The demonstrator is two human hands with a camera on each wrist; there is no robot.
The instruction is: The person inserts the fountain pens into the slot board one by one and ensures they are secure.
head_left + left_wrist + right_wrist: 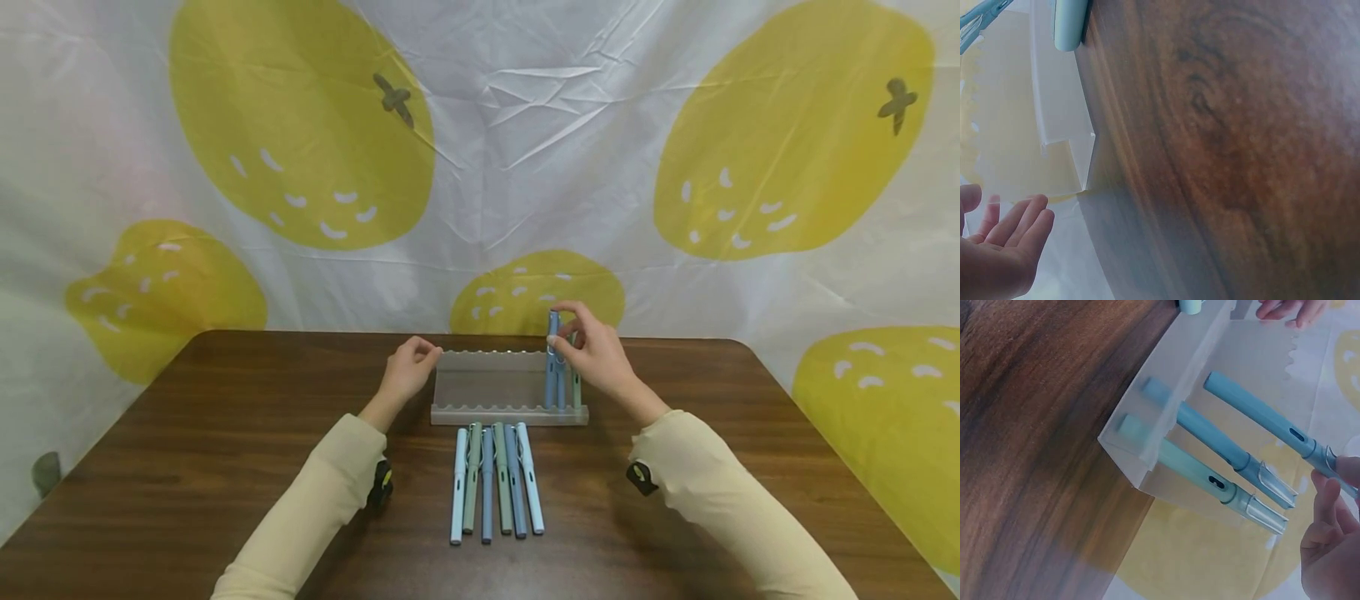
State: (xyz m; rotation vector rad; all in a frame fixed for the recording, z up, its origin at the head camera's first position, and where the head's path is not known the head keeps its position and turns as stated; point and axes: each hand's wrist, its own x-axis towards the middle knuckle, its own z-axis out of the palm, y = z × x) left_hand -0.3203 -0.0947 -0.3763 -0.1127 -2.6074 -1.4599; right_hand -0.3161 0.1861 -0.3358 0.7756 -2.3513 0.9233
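My right hand pinches a blue pen near its clip end. The pen slants over the clear pen rack, its lower end apart from the front ledge in the right wrist view. Another blue pen and a green pen lean in notches at the rack's right end, lower tips behind the frosted ledge. At the rack's far left, my left hand holds the upper corner between thumb and index finger. The other fingers of that left hand extend loosely beside the edge.
In front of the rack, several pens lie side by side on the brown wooden table, among them a light blue pen, a green pen and a blue pen. A lemon-print cloth hangs behind the table.
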